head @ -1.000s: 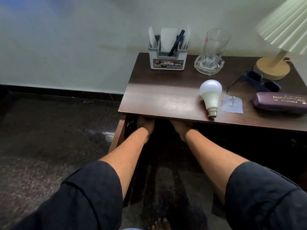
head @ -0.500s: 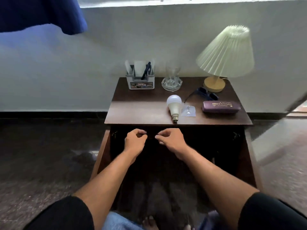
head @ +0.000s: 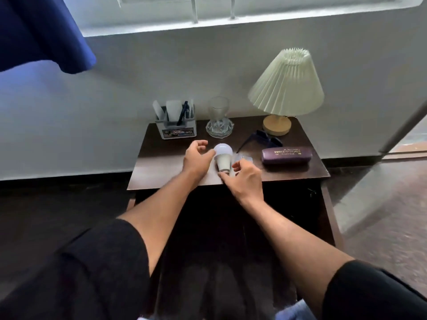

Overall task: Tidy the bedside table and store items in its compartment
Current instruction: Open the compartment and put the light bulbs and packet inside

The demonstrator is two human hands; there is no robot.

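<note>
bedside table (head: 161, 167) against wall, dark wood top, compartment (head: 288, 204) below open & dark, contents not readable. light bulb (head: 223, 155) lies on top near front edge, globe end toward wall, cap toward person. left hand (head: 196, 160) just beside bulb on its left, fingers curled loose, thumb touching globe, not closed round it. right hand (head: 246, 179) at bulb's cap end, thumb & forefinger pinched narrow; on cap or the small clear packet (head: 245, 159) beside it, can't tell. purple glasses case (head: 286, 154) to right, sunglasses (head: 263, 138) behind it, lamp (head: 285, 88) back right, glass (head: 218, 116) and pen holder (head: 176, 125) at back.
</note>
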